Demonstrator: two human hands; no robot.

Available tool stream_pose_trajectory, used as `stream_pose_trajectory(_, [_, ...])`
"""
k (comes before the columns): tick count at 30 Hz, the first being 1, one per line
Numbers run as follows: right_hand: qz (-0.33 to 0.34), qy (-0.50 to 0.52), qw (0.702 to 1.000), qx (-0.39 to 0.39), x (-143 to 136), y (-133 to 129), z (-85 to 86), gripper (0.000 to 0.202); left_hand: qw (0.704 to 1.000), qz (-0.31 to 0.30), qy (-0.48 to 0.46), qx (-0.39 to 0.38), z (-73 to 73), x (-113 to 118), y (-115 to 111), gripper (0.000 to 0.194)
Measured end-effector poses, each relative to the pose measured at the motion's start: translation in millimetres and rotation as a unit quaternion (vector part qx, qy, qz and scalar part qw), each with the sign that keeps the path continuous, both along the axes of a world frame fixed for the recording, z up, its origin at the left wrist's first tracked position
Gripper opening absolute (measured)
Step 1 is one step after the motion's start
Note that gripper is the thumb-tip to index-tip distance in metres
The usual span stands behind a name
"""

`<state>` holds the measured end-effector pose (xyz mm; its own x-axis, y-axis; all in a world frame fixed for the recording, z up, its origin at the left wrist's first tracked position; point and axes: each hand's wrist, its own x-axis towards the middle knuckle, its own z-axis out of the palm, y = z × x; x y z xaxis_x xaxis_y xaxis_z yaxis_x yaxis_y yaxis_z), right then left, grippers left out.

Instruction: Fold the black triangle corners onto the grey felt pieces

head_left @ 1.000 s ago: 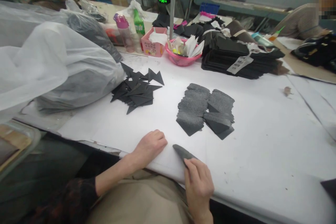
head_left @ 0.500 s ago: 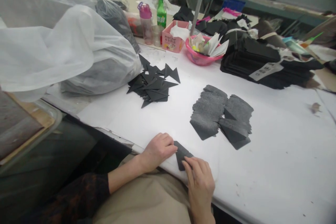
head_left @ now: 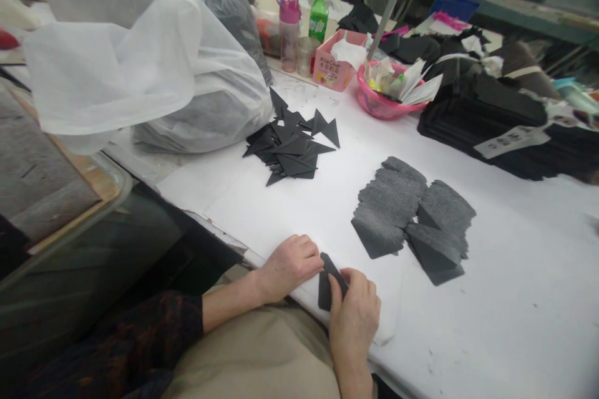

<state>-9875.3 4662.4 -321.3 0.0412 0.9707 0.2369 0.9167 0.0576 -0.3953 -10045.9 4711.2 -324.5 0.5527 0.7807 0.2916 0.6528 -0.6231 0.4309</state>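
A small flat black piece [head_left: 327, 290], cloth or thin leather by its look, lies at the table's front edge between my hands. My left hand [head_left: 294, 265] pinches its upper left corner, fingers closed. On its right side my right hand [head_left: 355, 305] grips the edge between thumb and fingers, and that edge looks folded over. Beyond the hands, a loose heap of black triangular pieces [head_left: 294, 156] lies to the left. To the right, overlapping rows of grey-black pieces [head_left: 393, 193] are spread out, with pointed dark ends towards me.
White paper [head_left: 510, 324] covers the table. A large plastic bag [head_left: 224, 93] bulges at the left. Along the back stand a pink bottle [head_left: 289, 37], a green bottle [head_left: 319, 15], a pink box [head_left: 334, 68], a pink basin [head_left: 379, 105] and a tied black stack [head_left: 468, 118].
My right hand has turned and its fingers now wrap over the piece's right edge, which looks more folded. My left hand stays at the corner. The camera view has shifted.
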Motion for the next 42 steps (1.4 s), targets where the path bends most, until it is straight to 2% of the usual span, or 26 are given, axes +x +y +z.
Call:
stream_pose_trajectory(4, [0.021,0.007,1.000,0.016,-2,-1,-2.0,0.024,1.000,0.007,0.011,0.015,-1.7,1,-1,0.018])
stream_pose_trajectory(7, [0.030,0.003,0.999,0.035,-2,-3,-4.3,0.020,0.999,0.008,0.023,0.030,-3.4,1,-2,0.012])
stream_pose_trajectory(11, [0.038,-0.013,0.997,0.070,-1,-4,-6.9,0.017,0.997,0.003,0.046,0.067,-3.2,1,-2,0.023])
stream_pose_trajectory(18, [0.039,-0.038,0.993,0.102,-3,-3,-7.0,0.013,0.996,0.001,0.034,0.078,-0.6,1,-5,0.019])
stream_pose_trajectory(25, [0.051,-0.050,0.992,0.104,-2,-3,-8.2,0.013,0.997,0.002,0.034,0.075,0.4,2,-6,0.014])
stream_pose_trajectory(29, [0.051,-0.061,0.992,0.100,-1,-4,-10.1,0.021,0.996,0.007,0.033,0.077,1.0,2,-6,0.014])
stream_pose_trajectory(42, [0.070,-0.109,0.988,0.087,0,-4,-8.0,0.026,0.995,0.007,0.049,0.091,1.7,2,-6,0.018])
